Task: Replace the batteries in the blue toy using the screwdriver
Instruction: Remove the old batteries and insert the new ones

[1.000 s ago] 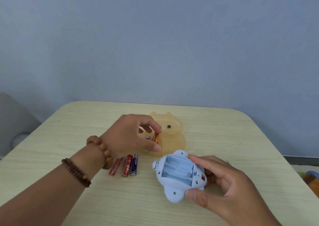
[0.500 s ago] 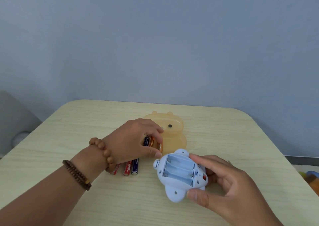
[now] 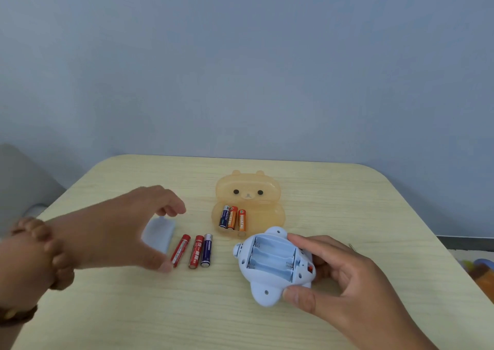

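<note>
The blue toy [image 3: 272, 262] lies belly-up near the front right of the wooden table [image 3: 347, 202], its open battery compartment showing 3 bare slots. The right hand [image 3: 355, 285] grips it, thumb on the near edge and fingers on the far edge. Just behind it, an open orange bear-shaped case [image 3: 248, 192] holds 3 batteries [image 3: 232, 217]. To the left lie 3 loose batteries [image 3: 196, 250], 2 red and 1 blue, beside a pale blue cover [image 3: 159, 233]. The blurred left hand [image 3: 115, 229] hovers over that cover, thumb and fingers spread wide, holding nothing.
</note>
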A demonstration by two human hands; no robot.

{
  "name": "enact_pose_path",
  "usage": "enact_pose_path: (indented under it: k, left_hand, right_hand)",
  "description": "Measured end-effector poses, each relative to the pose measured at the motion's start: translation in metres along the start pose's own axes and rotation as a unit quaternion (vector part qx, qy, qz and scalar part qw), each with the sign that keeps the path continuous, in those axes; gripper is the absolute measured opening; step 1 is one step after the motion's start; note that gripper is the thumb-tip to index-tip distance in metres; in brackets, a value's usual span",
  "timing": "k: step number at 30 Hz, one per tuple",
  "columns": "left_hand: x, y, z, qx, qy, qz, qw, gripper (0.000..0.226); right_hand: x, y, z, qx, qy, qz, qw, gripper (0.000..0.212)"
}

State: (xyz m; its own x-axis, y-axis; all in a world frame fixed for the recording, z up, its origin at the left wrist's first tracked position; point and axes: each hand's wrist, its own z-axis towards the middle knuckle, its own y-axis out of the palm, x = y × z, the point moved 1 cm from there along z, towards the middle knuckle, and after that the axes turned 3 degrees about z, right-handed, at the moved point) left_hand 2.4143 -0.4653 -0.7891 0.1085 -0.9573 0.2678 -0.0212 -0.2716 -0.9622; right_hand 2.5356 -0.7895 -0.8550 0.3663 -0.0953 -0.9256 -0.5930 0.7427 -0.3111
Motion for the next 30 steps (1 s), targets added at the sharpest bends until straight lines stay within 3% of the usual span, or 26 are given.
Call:
enact_pose_path:
  k: [4, 11, 14, 19, 21, 25, 30]
  left_hand:
    - [0.007, 0.01, -0.001, -0.043, -0.003, 0.034, 0.999, 0.075]
    - [0.015, 0.012, 0.005, -0.017, 0.027, 0.068, 0.997, 0.055]
    - [0.023, 0.0, 0.001, 0.026, 0.029, 0.041, 0.998, 0.045]
    - [0.071, -0.02, -0.002, 0.157, 0.076, -0.109, 0.979, 0.014]
    - [0.093, -0.014, 0.003, 0.179, 0.082, -0.135, 0.971, 0.022]
    - [0.12, 0.014, 0.021, 0.194, 0.131, -0.072, 0.97, 0.043]
    - [0.126, 0.028, 0.027, 0.204, 0.146, -0.171, 0.953, 0.031]
  right_hand:
    - [0.003, -0.001, 0.0, 0.002, 0.0, -0.01, 1.0, 0.07]
    - [0.004, 0.0, -0.001, 0.008, 0.004, -0.011, 1.0, 0.068]
    - [0.003, 0.0, -0.001, 0.006, 0.002, -0.016, 1.0, 0.069]
    - [0.004, 0.0, -0.001, 0.008, 0.0, -0.025, 1.0, 0.067]
    - [0.003, 0.0, -0.002, 0.008, 0.0, -0.024, 1.0, 0.067]
    - [0.002, 0.0, -0.002, 0.008, -0.001, -0.028, 1.0, 0.067]
    - [0.003, 0.0, -0.001, 0.009, -0.004, -0.016, 1.0, 0.069]
